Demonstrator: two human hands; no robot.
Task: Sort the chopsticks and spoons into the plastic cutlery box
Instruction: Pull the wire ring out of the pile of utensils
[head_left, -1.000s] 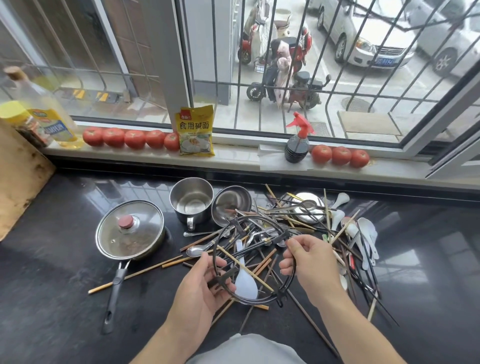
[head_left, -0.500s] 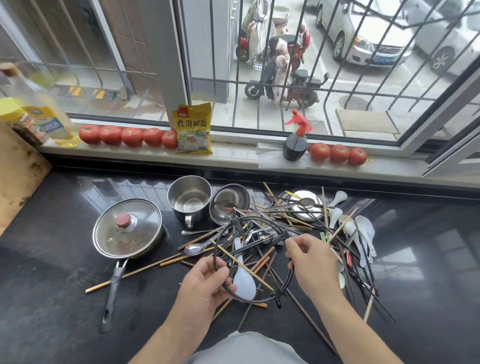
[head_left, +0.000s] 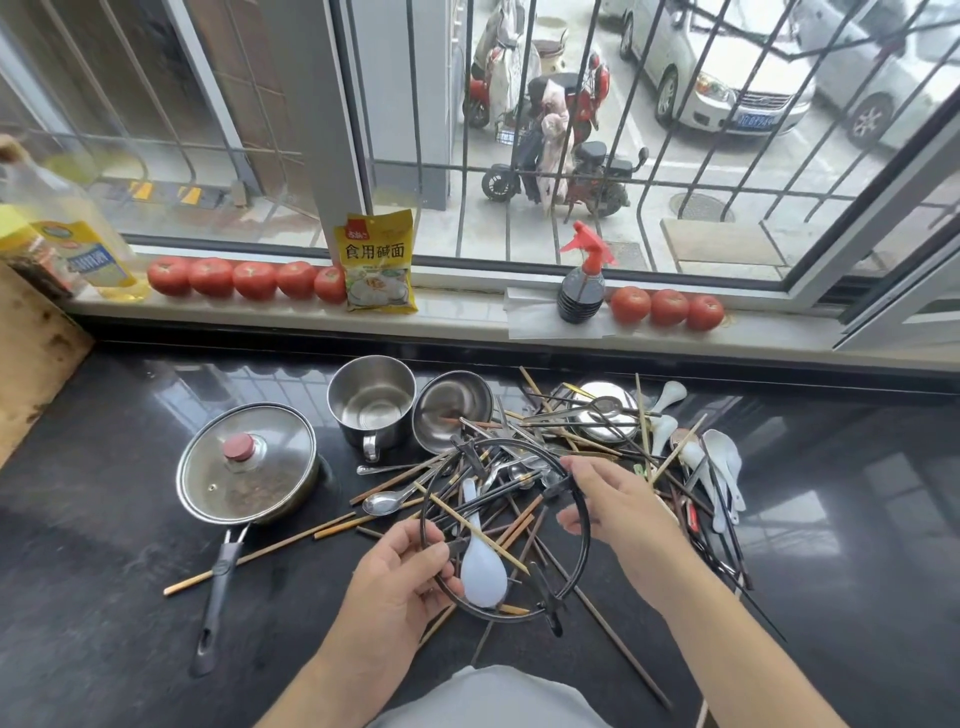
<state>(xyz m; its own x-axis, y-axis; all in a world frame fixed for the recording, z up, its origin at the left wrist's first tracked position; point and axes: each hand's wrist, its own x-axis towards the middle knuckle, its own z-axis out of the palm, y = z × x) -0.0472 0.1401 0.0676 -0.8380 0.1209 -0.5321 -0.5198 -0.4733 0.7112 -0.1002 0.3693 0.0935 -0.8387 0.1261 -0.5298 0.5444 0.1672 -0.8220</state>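
Note:
A tangled heap of wooden and dark chopsticks and spoons covers the black counter. A white plastic spoon lies near me, a metal spoon to its left, and more white spoons at the right. Over the heap sits a black wire ring rack. My left hand grips its near left rim. My right hand pinches its far right rim. No plastic cutlery box is in view.
A lidded pan with a long handle sits left, a steel mug and steel bowl behind the heap. Tomatoes, a yellow packet, a spray bottle and an oil bottle line the sill.
Both hands keep hold of the wire ring. The right hand has shifted slightly along its far rim and the ring has tilted a little.

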